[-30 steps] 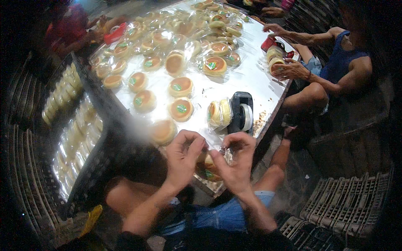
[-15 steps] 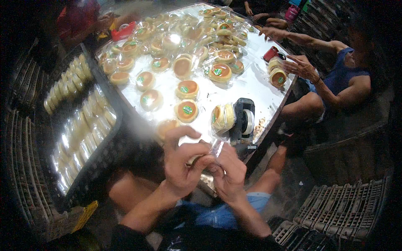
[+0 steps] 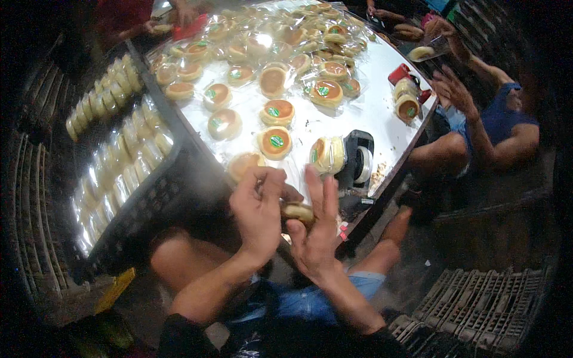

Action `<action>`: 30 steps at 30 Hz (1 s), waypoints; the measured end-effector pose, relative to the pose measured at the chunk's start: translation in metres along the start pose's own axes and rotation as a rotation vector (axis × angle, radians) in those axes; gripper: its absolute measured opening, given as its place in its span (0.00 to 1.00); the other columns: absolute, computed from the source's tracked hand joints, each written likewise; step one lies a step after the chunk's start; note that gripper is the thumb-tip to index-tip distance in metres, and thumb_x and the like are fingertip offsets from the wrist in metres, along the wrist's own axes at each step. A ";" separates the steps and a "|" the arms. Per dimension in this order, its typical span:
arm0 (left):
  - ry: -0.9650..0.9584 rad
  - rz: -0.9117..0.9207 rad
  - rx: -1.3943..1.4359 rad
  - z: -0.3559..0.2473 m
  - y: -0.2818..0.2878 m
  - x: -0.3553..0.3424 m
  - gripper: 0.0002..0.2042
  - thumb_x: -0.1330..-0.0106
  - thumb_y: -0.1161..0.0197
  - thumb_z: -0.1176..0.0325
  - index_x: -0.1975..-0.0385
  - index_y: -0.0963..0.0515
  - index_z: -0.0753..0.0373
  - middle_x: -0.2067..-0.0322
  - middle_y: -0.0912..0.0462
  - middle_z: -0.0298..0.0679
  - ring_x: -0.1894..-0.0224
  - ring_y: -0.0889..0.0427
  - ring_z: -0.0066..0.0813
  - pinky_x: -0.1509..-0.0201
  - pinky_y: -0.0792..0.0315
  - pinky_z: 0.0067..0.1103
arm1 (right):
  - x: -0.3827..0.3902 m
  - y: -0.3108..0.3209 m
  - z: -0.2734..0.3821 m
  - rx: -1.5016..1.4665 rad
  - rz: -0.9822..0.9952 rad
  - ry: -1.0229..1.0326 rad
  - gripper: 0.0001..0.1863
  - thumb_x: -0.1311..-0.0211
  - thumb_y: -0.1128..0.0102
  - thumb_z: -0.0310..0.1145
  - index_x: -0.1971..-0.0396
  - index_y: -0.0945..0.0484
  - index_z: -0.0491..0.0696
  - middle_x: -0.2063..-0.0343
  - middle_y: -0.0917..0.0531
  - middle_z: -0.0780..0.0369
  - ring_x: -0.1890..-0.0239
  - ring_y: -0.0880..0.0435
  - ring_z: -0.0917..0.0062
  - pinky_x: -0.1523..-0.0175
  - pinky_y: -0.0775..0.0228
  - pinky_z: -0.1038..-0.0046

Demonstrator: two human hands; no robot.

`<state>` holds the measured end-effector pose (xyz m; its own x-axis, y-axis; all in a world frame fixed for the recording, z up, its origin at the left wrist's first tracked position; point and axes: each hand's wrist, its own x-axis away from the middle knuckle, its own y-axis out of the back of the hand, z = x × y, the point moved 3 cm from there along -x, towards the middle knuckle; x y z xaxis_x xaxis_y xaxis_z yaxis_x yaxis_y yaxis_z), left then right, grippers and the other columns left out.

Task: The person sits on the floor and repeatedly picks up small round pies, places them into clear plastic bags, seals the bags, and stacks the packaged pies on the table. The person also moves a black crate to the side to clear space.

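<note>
Between my two hands, at the table's near edge, is a round flat bun (image 3: 298, 212) standing partly edge-on. My left hand (image 3: 255, 209) grips its left side with curled fingers. My right hand (image 3: 316, 235) is at the bun's other side, fingers stretched out and apart, with the thumb close to its lower edge. Just beyond my right fingertips, wrapped buns (image 3: 332, 155) stand on edge against a black tape dispenser (image 3: 359, 156). Two buns with green labels, a nearer bun (image 3: 275, 142) and a farther bun (image 3: 277, 112), lie flat beyond my hands.
Many wrapped buns (image 3: 273, 82) cover the far part of the white table (image 3: 382, 77). A dark crate (image 3: 170, 152) holding rows of wrapped buns stands at left. On the right, a co-worker's hand (image 3: 456, 92) is near a red dispenser (image 3: 399, 74). Stacked crates (image 3: 483, 304) lie at lower right.
My hands were close together over the bun; my right hand has opened and its fingers now point upward. At right, the co-worker has raised a hand holding a wrapped bun. The view has shifted slightly.
</note>
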<state>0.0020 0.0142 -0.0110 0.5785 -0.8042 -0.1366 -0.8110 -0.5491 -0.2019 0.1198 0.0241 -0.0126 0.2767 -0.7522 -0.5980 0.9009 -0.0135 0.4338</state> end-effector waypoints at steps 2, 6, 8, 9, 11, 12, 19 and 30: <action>-0.412 0.047 -0.233 -0.012 0.002 0.002 0.13 0.31 0.39 0.62 0.67 0.25 0.67 0.77 0.20 0.37 0.75 0.21 0.21 0.66 0.26 0.16 | 0.002 -0.004 -0.004 -0.152 0.111 -0.147 0.27 0.33 0.48 0.44 0.41 0.35 0.41 0.42 0.28 0.50 0.39 0.32 0.51 0.34 0.44 0.54; -0.629 0.114 -0.398 -0.011 0.006 -0.005 0.09 0.32 0.39 0.66 0.69 0.24 0.65 0.57 0.23 0.47 0.53 0.23 0.25 0.52 0.28 0.19 | -0.001 0.004 -0.009 -0.051 0.121 0.089 0.21 0.42 0.37 0.34 0.49 0.27 0.47 0.48 0.22 0.54 0.43 0.26 0.54 0.36 0.40 0.56; -0.435 0.377 -0.184 -0.003 0.002 -0.011 0.07 0.31 0.41 0.68 0.63 0.25 0.65 0.53 0.27 0.46 0.48 0.28 0.26 0.47 0.30 0.21 | -0.007 0.014 -0.016 0.102 0.086 0.101 0.21 0.52 0.35 0.22 0.55 0.25 0.48 0.57 0.20 0.58 0.55 0.22 0.61 0.45 0.34 0.60; -0.317 0.460 -0.052 0.000 0.001 -0.012 0.07 0.31 0.41 0.68 0.61 0.26 0.66 0.54 0.27 0.45 0.49 0.27 0.26 0.48 0.29 0.21 | -0.011 0.019 -0.019 0.119 0.071 0.085 0.23 0.53 0.36 0.18 0.53 0.25 0.47 0.59 0.20 0.58 0.59 0.22 0.62 0.48 0.32 0.62; -0.144 0.554 0.016 0.003 -0.004 -0.012 0.14 0.31 0.42 0.72 0.49 0.34 0.66 0.57 0.25 0.43 0.54 0.24 0.25 0.50 0.28 0.20 | -0.018 0.027 -0.024 -0.033 0.115 0.050 0.23 0.53 0.39 0.12 0.55 0.25 0.45 0.66 0.21 0.61 0.65 0.22 0.69 0.54 0.30 0.68; -0.083 0.508 -0.039 0.003 -0.003 -0.011 0.23 0.31 0.42 0.74 0.39 0.41 0.66 0.60 0.24 0.42 0.57 0.23 0.24 0.51 0.27 0.20 | -0.020 0.031 -0.023 -0.040 0.121 0.073 0.22 0.53 0.39 0.12 0.55 0.25 0.45 0.67 0.21 0.60 0.66 0.22 0.69 0.55 0.30 0.69; 0.003 0.357 0.015 0.006 -0.009 -0.006 0.43 0.38 0.37 0.79 0.29 0.60 0.64 0.69 0.21 0.38 0.65 0.20 0.25 0.58 0.24 0.19 | -0.015 0.031 -0.029 0.017 0.062 0.063 0.19 0.56 0.38 0.15 0.61 0.20 0.48 0.69 0.21 0.56 0.62 0.21 0.59 0.55 0.28 0.65; 0.151 0.552 -0.298 -0.008 -0.006 -0.009 0.22 0.43 0.31 0.72 0.49 0.29 0.66 0.67 0.20 0.42 0.65 0.20 0.28 0.61 0.25 0.23 | -0.007 0.032 -0.033 0.212 0.015 0.340 0.13 0.58 0.34 0.21 0.68 0.22 0.46 0.68 0.23 0.61 0.61 0.24 0.63 0.52 0.30 0.61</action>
<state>0.0010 0.0230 -0.0008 0.0681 -0.9977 -0.0010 -0.9879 -0.0675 0.1397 0.1580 0.0504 -0.0168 0.4163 -0.4932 -0.7639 0.8166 -0.1667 0.5526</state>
